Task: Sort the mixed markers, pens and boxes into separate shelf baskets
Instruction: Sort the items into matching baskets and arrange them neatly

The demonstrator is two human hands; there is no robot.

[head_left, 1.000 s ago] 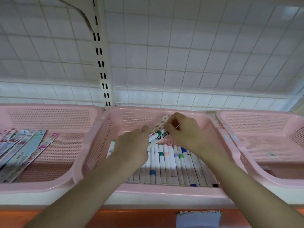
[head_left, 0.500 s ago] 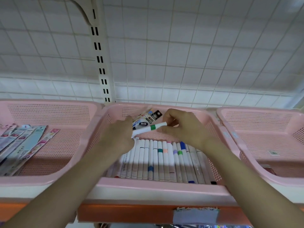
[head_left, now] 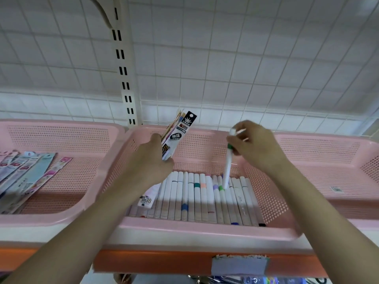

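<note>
Pink middle basket (head_left: 205, 226), centre frame: the right hand (head_left: 254, 148) pinches a green-banded marker (head_left: 228, 167) tip-down over the marker row (head_left: 205, 199), apparently slotting it in; the left hand (head_left: 149, 160) grips flat packets (head_left: 178, 134) lifted clear, likely bound for another basket.

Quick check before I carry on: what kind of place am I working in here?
Probably a stationery shop display shelf. Pink mesh baskets sit in a row on a shelf with a wire grid back panel; the middle one holds markers, and the left hand holds retail pen packets.
</note>
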